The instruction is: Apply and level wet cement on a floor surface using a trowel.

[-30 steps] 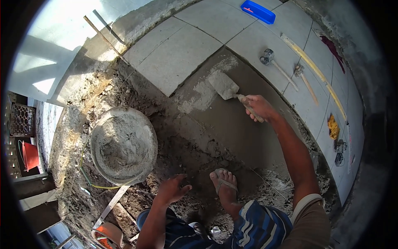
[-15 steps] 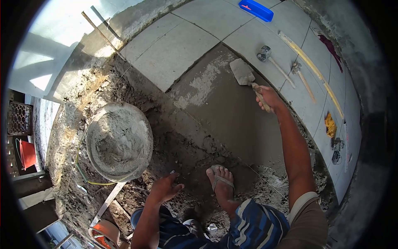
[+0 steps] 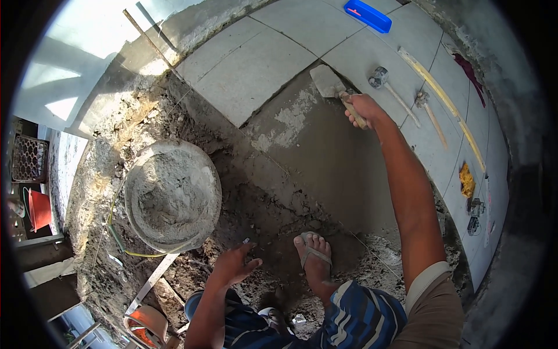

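My right hand (image 3: 361,110) is closed round the handle of a trowel (image 3: 327,81). Its flat, mortar-crusted blade rests at the far corner of the smooth grey mortar bed (image 3: 349,168), close to the tile edges. Low over the dirt, between the basin and my bare sandalled foot (image 3: 315,256), hangs my left hand (image 3: 235,264), thumb apart and fingers loosely bent. A small white bit (image 3: 246,240) shows by its fingertips; I cannot tell whether it is held. A round basin (image 3: 212,174) of grey mortar stands left of the bed.
Pale floor tiles (image 3: 256,64) border the bed. On those at right lie a mallet (image 3: 379,77), a hammer (image 3: 430,116), a yellow strip (image 3: 436,90), a yellow cloth (image 3: 467,180) and a blue tray (image 3: 368,15). Strings cross the rough dirt. An orange bucket (image 3: 145,326) stands at lower left.
My right hand has carried the trowel left and away from me, toward the bed's far corner. The blade now points more up-left. My left hand has hardly moved; the view has shifted slightly.
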Demonstrator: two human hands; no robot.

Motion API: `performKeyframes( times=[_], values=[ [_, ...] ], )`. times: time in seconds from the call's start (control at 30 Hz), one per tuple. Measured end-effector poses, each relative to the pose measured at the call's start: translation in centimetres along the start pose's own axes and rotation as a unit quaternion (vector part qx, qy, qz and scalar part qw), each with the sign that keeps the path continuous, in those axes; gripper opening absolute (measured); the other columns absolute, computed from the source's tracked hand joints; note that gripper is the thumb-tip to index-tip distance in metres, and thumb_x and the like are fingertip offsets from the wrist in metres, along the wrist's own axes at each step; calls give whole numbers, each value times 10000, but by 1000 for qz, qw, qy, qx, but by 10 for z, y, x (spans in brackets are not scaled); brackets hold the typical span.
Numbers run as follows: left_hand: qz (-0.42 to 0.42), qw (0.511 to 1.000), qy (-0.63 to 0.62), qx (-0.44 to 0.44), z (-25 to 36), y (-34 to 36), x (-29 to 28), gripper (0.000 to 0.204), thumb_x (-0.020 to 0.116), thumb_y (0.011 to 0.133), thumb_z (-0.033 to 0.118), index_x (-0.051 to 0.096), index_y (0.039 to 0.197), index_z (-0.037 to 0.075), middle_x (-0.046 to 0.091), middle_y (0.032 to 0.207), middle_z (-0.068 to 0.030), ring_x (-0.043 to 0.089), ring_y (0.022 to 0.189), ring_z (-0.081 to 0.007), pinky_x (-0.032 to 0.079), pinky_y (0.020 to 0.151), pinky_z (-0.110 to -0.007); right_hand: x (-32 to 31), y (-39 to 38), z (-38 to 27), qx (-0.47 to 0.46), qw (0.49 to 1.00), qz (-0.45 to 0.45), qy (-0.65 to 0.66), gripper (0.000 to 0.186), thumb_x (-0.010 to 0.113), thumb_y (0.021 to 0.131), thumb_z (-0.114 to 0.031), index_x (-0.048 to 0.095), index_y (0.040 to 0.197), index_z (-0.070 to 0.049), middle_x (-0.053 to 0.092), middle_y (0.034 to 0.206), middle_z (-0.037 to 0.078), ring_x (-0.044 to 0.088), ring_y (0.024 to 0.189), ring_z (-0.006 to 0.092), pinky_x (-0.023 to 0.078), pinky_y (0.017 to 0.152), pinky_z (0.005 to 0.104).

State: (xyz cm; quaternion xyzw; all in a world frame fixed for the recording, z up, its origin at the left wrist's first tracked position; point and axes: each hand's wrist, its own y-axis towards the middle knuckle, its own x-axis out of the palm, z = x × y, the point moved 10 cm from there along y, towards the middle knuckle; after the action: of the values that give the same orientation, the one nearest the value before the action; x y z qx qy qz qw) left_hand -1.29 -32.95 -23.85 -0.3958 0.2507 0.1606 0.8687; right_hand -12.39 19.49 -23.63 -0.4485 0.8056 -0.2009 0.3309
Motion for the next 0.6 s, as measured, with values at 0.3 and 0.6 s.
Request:
performKeyframes(
  times=[0.3, 0.6],
  values=[
    [33, 999, 15, 29, -5, -2, -2, 585, 725, 919, 471, 613, 1360, 104, 717, 1174, -198, 711, 1011, -425, 583, 839, -497, 23, -14, -6, -20, 995, -54, -78, 350, 540, 1053, -393, 597, 1007, -50, 601, 771, 46, 557, 562, 125, 488, 461, 310],
    [5, 1000, 15, 7, 6, 0, -5, 602, 728, 918, 476, 615, 1372, 97, 696, 1236, -199, 696, 1068, -421, 567, 894, -493, 63, -73, 2, -32, 975, -153, -157, 429, 567, 1035, -478, 622, 997, -54, 591, 767, 31, 563, 571, 110, 475, 463, 296]
  ],
)
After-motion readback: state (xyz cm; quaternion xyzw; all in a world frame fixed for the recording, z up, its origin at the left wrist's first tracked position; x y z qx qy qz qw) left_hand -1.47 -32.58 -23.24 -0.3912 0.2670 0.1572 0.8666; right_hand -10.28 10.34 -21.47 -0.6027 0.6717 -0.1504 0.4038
